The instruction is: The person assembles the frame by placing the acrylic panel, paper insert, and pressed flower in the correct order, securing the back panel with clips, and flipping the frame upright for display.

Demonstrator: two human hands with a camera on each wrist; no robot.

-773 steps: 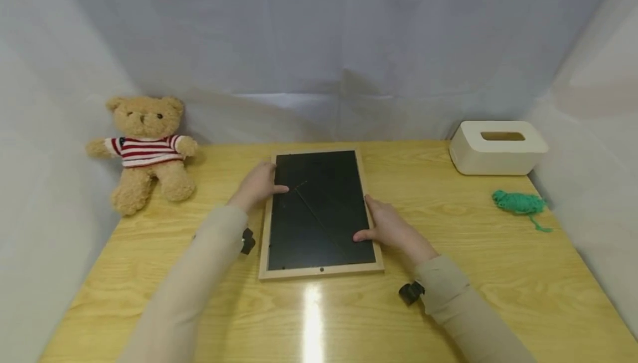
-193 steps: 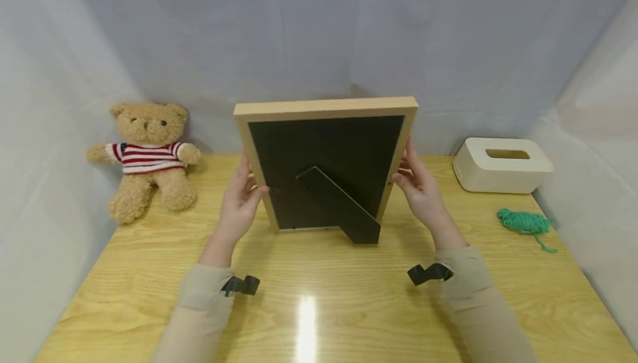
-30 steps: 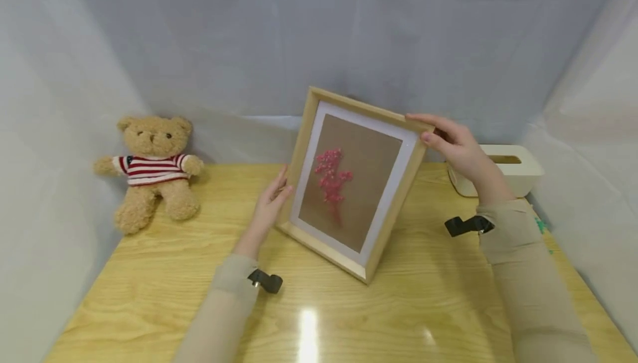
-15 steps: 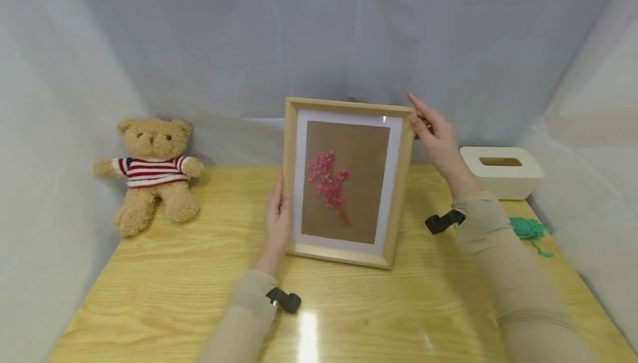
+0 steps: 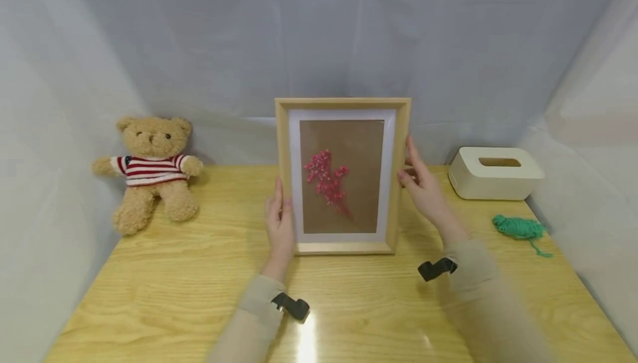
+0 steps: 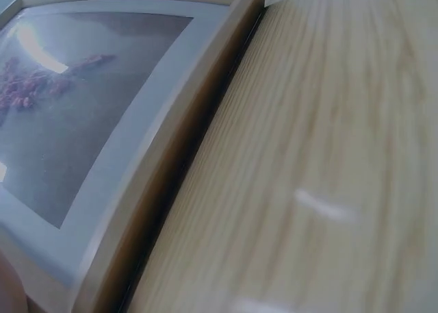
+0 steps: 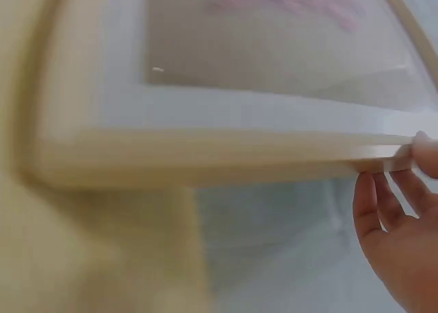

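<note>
A light-wood picture frame [image 5: 345, 248] stands near upright at mid-table, its front facing me. Behind its clear front, a white mat [image 5: 330, 238] borders a brown backing with a pink flower sprig [image 5: 327, 180]. My left hand [image 5: 280, 230] grips the left side low down, thumb in front. At the right side, my right hand [image 5: 421, 185] holds the edge between thumb and fingers; the right wrist view shows its fingertips [image 7: 365, 190] against the outer side. The bottom edge [image 6: 161, 162] is right at the tabletop in the left wrist view. The frame's back is hidden.
A teddy bear [image 5: 154, 172] in a striped sweater sits at the back left. To the back right stands a white tissue box [image 5: 493, 177], with a bundle of green yarn [image 5: 519, 226] in front of it. A pale curtain [image 5: 319, 36] hangs behind the wooden table [image 5: 174, 296].
Earlier the frame lay back-up, then stood with its back and stand leg facing me. Within the last second it has straightened from a tilt, and my right hand has slid down from its top corner.
</note>
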